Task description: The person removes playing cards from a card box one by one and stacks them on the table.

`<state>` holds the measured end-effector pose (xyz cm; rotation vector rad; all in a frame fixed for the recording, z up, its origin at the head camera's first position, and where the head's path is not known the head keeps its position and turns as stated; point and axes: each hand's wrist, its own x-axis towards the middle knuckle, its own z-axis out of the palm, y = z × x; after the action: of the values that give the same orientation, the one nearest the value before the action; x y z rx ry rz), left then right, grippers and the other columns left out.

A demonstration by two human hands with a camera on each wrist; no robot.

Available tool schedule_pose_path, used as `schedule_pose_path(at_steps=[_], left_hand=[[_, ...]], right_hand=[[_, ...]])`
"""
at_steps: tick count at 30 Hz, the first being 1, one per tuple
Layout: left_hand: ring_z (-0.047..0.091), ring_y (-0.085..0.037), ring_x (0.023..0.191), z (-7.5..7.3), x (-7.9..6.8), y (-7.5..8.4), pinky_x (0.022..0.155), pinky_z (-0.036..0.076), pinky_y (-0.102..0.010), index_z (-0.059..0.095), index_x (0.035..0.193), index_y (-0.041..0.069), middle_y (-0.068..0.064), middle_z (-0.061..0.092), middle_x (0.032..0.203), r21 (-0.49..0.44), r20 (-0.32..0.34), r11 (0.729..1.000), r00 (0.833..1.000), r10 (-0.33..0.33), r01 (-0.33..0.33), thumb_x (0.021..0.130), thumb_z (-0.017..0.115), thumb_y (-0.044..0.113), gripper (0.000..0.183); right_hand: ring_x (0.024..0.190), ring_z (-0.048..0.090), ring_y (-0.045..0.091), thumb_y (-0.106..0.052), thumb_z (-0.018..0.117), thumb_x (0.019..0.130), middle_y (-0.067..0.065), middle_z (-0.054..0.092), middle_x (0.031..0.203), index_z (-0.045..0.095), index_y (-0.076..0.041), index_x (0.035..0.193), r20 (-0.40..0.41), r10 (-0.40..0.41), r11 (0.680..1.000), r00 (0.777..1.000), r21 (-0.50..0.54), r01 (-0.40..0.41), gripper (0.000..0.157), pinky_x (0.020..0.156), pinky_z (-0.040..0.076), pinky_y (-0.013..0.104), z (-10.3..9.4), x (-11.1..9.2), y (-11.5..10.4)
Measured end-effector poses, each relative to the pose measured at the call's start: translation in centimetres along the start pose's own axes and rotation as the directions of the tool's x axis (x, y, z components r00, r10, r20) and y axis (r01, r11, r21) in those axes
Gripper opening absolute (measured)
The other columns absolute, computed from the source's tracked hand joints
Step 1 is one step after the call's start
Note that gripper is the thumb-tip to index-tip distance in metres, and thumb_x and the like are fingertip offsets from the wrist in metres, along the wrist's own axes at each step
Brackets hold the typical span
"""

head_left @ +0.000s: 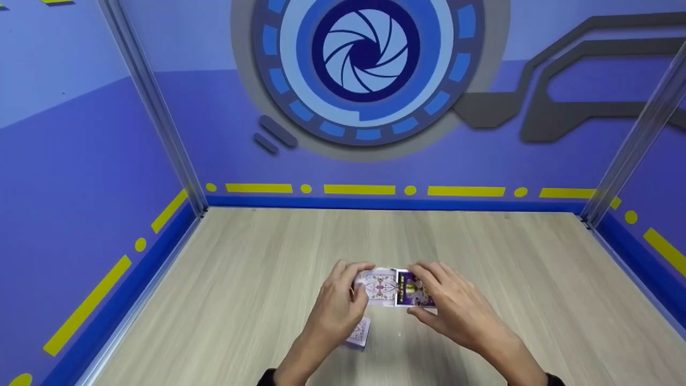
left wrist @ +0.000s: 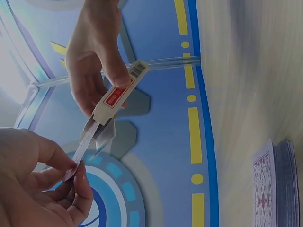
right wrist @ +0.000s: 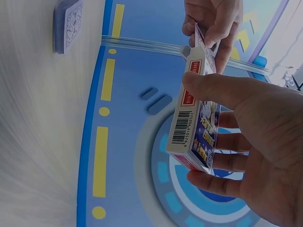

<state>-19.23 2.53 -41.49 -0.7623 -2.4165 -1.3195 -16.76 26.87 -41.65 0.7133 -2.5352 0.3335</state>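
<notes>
Two grips: your right hand holds the card box, your left hand pinches cards at its mouth; align them squarely

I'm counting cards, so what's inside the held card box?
At least one patterned card, pinched by the left hand, protrudes from the open end of the box. Anything deeper is hidden by its walls.
</notes>
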Motion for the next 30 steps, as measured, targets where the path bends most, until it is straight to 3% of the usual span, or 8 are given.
schedule_pose_path(at_steps=[5,9,16,19,24,30], left_hand=[[0.057,-0.011,0.091,-0.2,0.0,-0.4,0.074,0.052,-0.025,0.066,0.126,0.01,-0.003,0.046,0.128,0.117,0.063,0.992,0.997,0.034,-0.042,0.09,0.078,0.009,0.038],[0.058,-0.015,0.1,-0.2,-0.1,-0.8,0.082,0.054,-0.032,0.062,0.126,0.013,-0.004,0.043,0.131,0.224,0.107,0.97,0.992,0.071,-0.094,0.08,0.091,0.027,0.055],[0.05,-0.017,0.11,0.2,-0.1,-1.1,0.096,0.051,-0.034,0.058,0.121,0.011,-0.005,0.044,0.128,0.441,0.142,0.873,0.977,0.16,-0.208,0.068,0.096,0.039,0.071],[0.05,-0.015,0.104,0.4,-0.1,-1.1,0.093,0.05,-0.032,0.058,0.121,0.009,-0.001,0.047,0.121,0.463,0.153,0.856,0.972,0.18,-0.231,0.07,0.096,0.037,0.069],[0.051,-0.015,0.1,0.5,-0.1,-1.2,0.089,0.05,-0.032,0.058,0.136,0.013,-0.001,0.051,0.115,0.468,0.189,0.841,0.96,0.205,-0.272,0.076,0.092,0.034,0.072],[0.05,-0.015,0.101,0.1,0.0,-1.5,0.087,0.05,-0.032,0.061,0.14,0.015,-0.003,0.049,0.117,0.446,0.2,0.85,0.957,0.21,-0.279,0.08,0.09,0.032,0.069]], right_hand=[[0.112,0.061,0.023,-0.032,0.094,0.075,0.005,0.062,0.13,0.059,-0.013,0.137,0.003,0.0,1.0,1.0,-0.001,0.0,0.074,0.086,0.058,0.044,0.0,0.0,0.1],[0.113,0.061,0.022,-0.032,0.094,0.075,0.003,0.061,0.13,0.059,-0.015,0.138,0.012,0.005,1.0,1.0,0.002,-0.005,0.073,0.086,0.058,0.045,0.1,-0.1,0.1],[0.117,0.061,0.025,-0.032,0.093,0.076,0.006,0.061,0.132,0.059,-0.013,0.138,0.055,0.01,1.0,0.998,-0.01,-0.009,0.074,0.089,0.057,0.05,0.2,-0.1,-0.3],[0.117,0.061,0.026,-0.033,0.093,0.077,0.006,0.06,0.133,0.059,-0.011,0.139,0.062,0.008,1.0,0.998,-0.011,-0.008,0.074,0.09,0.057,0.051,0.2,-0.2,-0.3],[0.117,0.061,0.026,-0.034,0.092,0.077,0.006,0.06,0.132,0.059,-0.011,0.139,0.066,0.012,1.0,0.998,-0.005,-0.011,0.073,0.087,0.058,0.051,0.1,-0.2,-0.3],[0.115,0.062,0.026,-0.034,0.091,0.079,0.007,0.061,0.131,0.059,-0.011,0.138,0.073,0.03,1.0,0.997,0.005,-0.031,0.072,0.082,0.059,0.05,0.0,-0.1,0.0]])
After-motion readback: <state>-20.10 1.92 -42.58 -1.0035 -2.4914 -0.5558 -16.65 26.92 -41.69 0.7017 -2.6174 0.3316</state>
